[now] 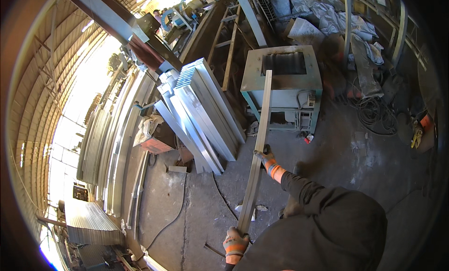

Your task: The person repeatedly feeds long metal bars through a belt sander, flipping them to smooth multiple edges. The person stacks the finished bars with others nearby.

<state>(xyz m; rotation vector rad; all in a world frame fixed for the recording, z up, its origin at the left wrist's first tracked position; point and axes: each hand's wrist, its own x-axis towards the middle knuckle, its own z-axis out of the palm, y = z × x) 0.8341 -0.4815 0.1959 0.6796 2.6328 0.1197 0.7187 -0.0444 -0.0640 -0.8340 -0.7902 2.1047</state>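
A long, narrow metal profile (255,170) with grooves along its length slants away from me. My left hand (235,245), in an orange and grey glove, is closed around its near end. Farther up, my right hand (265,158), in a similar glove with dark fingers, grips the same profile from its right side. The profile's far end overlaps a pale green box-shaped machine (281,84) with a dark opening in its top. Whether that end touches the machine I cannot tell.
Upright bundled metal channels (208,112) stand left of the profile. Corrugated sheets (91,219) lie at the lower left. A black cable (175,215) crosses the floor. Coiled hoses (376,116) and crumpled silvery sheeting (327,16) are at the right, with yellow gloves (416,134) beyond.
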